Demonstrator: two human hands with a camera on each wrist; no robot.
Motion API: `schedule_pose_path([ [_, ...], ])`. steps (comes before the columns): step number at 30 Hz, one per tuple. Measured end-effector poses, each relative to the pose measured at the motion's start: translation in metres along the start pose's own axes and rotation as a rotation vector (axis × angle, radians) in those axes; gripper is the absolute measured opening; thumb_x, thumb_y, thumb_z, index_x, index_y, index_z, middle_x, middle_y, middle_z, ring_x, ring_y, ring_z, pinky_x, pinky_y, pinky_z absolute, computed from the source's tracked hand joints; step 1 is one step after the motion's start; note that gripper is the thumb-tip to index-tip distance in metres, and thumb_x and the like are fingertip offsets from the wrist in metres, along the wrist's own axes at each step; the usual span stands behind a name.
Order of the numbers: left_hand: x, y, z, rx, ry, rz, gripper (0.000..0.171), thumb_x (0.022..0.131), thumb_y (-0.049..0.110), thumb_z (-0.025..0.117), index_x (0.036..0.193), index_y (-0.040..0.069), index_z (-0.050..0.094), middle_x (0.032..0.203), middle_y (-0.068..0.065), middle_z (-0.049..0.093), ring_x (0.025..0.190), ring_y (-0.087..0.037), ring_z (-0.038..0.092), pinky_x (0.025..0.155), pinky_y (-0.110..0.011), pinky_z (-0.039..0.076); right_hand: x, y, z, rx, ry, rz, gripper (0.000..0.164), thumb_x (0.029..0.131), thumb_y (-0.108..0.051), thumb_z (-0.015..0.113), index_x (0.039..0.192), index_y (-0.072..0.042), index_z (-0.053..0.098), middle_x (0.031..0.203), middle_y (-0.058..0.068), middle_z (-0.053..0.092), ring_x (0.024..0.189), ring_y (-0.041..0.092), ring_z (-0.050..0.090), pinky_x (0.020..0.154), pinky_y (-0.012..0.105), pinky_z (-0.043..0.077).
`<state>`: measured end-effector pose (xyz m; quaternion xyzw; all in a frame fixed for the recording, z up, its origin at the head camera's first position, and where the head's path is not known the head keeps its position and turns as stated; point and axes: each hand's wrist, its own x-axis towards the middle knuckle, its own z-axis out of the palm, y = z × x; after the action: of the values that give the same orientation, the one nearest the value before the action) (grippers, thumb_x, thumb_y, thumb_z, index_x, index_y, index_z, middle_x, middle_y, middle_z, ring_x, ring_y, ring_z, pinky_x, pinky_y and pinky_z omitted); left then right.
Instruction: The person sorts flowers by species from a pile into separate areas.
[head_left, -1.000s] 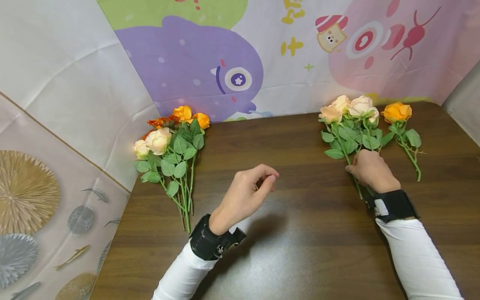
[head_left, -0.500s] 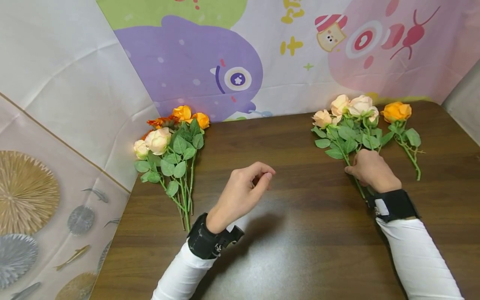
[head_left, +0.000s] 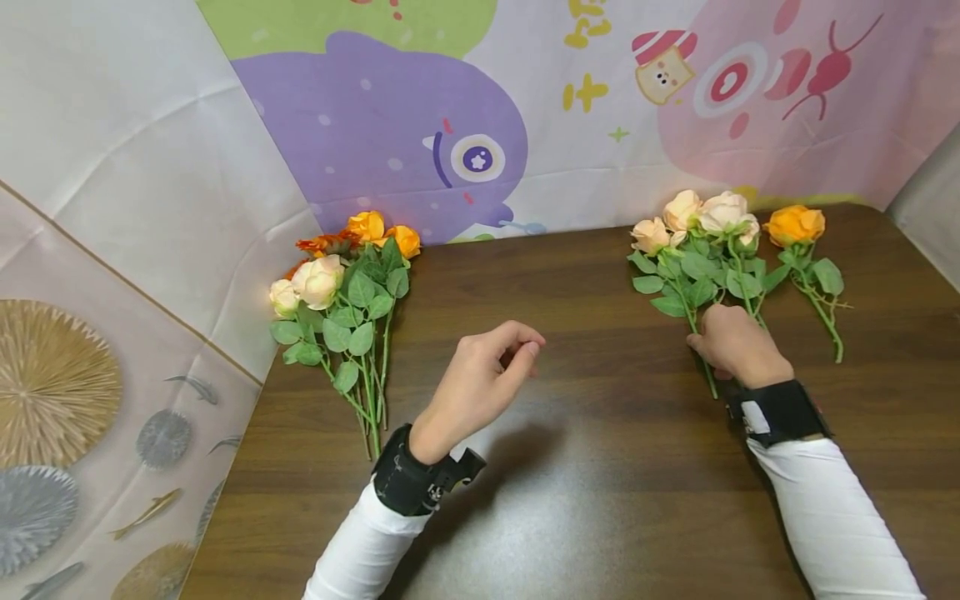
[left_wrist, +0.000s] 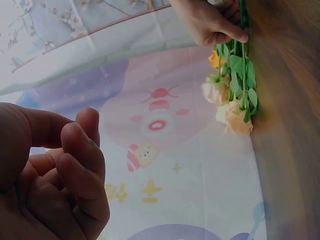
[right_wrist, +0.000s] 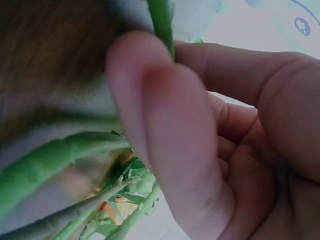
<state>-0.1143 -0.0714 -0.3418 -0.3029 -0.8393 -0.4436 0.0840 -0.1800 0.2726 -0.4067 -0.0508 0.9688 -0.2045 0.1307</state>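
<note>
My right hand (head_left: 738,343) pinches the green stem (right_wrist: 161,20) of a peach rose (head_left: 651,236) between thumb and fingers, low over the table. Beside that bloom lie more pale peach roses (head_left: 723,212), their leaves overlapping and part of their stems hidden by the hand. In the right wrist view, other stems (right_wrist: 45,157) pass next to the fingers. My left hand (head_left: 480,379) hovers above the middle of the table, fingers loosely curled and holding nothing; the left wrist view shows its thumb near the fingertips.
At the left lies a bunch with cream roses (head_left: 318,282), orange roses (head_left: 366,227) and dark orange-red flowers (head_left: 322,244). A single orange rose (head_left: 797,225) lies right of my right hand. A printed cloth (head_left: 555,183) hangs behind the brown wooden table (head_left: 540,292).
The pinched peach rose's bloom has swung left, away from its neighbours, then slightly back. My left hand has drifted a little left; the left bunch stays put.
</note>
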Motion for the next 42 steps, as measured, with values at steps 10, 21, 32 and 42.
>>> schedule_pose_path([
  [10,0.004,-0.006,-0.018,-0.063,-0.066,-0.114,0.015,0.099,0.007,0.056,0.105,0.006,0.069,0.078,0.0,0.068,0.068,-0.014,0.066,0.057,-0.024,0.051,-0.016,-0.019,-0.019,0.011,0.054,0.012,0.047,0.098,-0.03,0.058,0.056,-0.013,0.045,0.05,-0.003,0.038,0.046,0.017,0.045,0.046,0.031,0.035],
  [21,0.001,-0.068,-0.08,0.155,-0.075,-0.432,0.021,0.1,0.015,0.054,0.11,0.001,0.067,0.085,-0.013,0.069,0.068,-0.02,0.065,0.061,-0.032,0.052,-0.037,-0.061,-0.03,0.086,0.251,-0.212,0.031,0.101,-0.03,0.056,0.088,-0.006,0.071,0.061,-0.001,0.058,0.054,0.015,0.053,0.052,0.032,0.039],
  [32,-0.011,-0.114,-0.087,0.555,-0.168,-0.703,0.028,0.096,0.014,0.061,0.107,-0.012,0.055,0.093,-0.029,0.064,0.084,-0.039,0.066,0.072,-0.046,0.054,-0.052,-0.08,-0.033,0.144,0.237,-0.276,0.03,0.101,-0.032,0.057,0.097,-0.007,0.073,0.073,-0.001,0.068,0.057,0.01,0.061,0.056,0.032,0.047],
  [42,-0.016,-0.132,-0.076,0.604,-0.271,-0.809,0.013,0.089,0.005,0.061,0.077,-0.001,0.063,0.056,-0.009,0.061,0.048,-0.021,0.061,0.048,-0.031,0.047,-0.056,-0.086,-0.035,0.168,0.199,-0.296,0.027,0.101,-0.028,0.058,0.102,-0.006,0.073,0.075,-0.001,0.069,0.058,0.008,0.064,0.059,0.032,0.05],
])
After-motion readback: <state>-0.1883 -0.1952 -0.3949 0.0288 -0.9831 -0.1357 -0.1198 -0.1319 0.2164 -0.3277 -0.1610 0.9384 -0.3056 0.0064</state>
